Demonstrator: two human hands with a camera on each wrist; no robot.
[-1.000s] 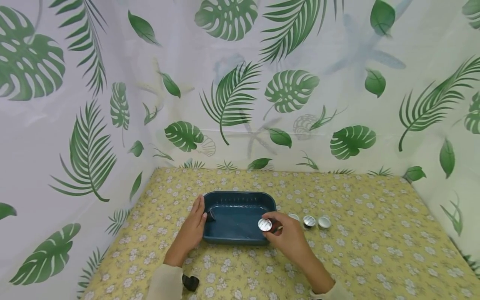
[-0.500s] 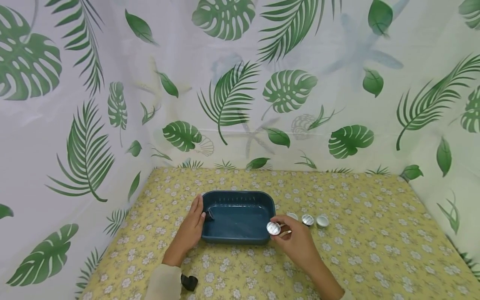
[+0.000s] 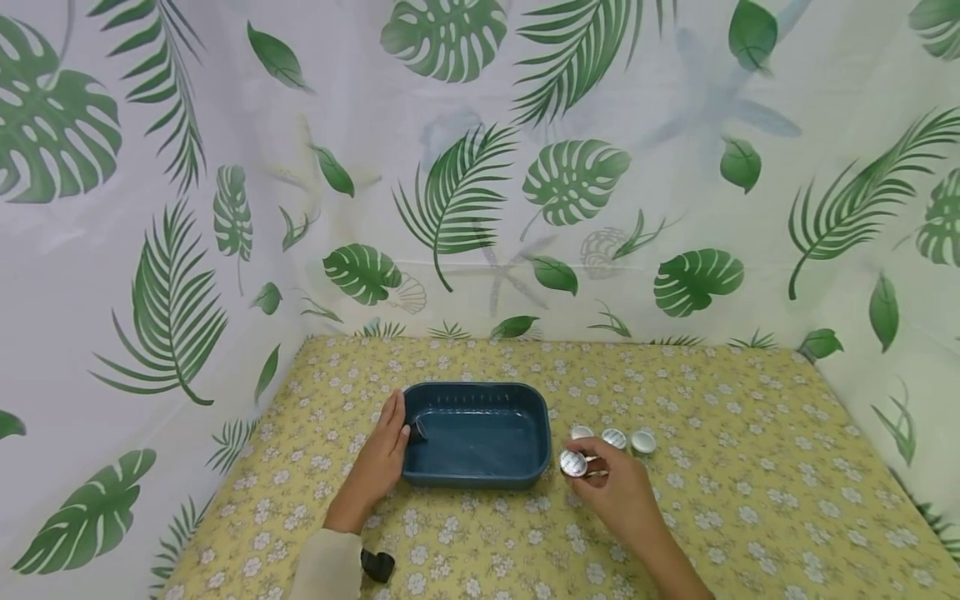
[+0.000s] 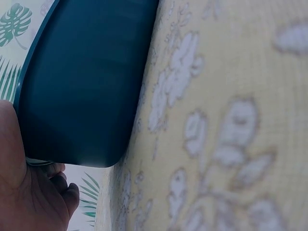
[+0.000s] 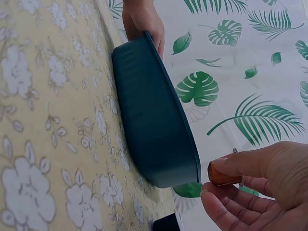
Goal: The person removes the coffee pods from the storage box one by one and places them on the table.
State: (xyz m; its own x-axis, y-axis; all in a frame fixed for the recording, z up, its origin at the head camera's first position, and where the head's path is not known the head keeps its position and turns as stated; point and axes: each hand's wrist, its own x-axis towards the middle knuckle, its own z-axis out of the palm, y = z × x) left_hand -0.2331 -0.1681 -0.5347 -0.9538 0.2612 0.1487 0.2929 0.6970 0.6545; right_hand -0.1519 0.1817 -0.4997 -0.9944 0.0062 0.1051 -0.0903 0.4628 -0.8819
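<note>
My right hand (image 3: 618, 483) pinches a coffee capsule (image 5: 224, 174) between thumb and fingers. Its body is copper-brown in the right wrist view, and its silver foil lid faces up towards the head camera, just right of the deep blue tray (image 3: 480, 480). At the tray's left end my left hand (image 3: 381, 454) holds the side, the thumb at the rim and the fingers along the outside. Inside, close by that thumb, lies a small dark cup-shaped piece (image 3: 419, 430). Right of the tray, three more capsules (image 3: 643, 442) stand in a row, partly behind my right hand.
A yellow flowered tablecloth (image 3: 735, 467) covers the table. Behind and at the sides hangs white cloth (image 3: 480, 308) with green leaf prints. A black strapped device (image 3: 378, 566) sits at my left wrist.
My right hand has moved rightward with the capsule, from over the tray's right end to beside it, near the row of capsules. The left hand and tray stay in place.
</note>
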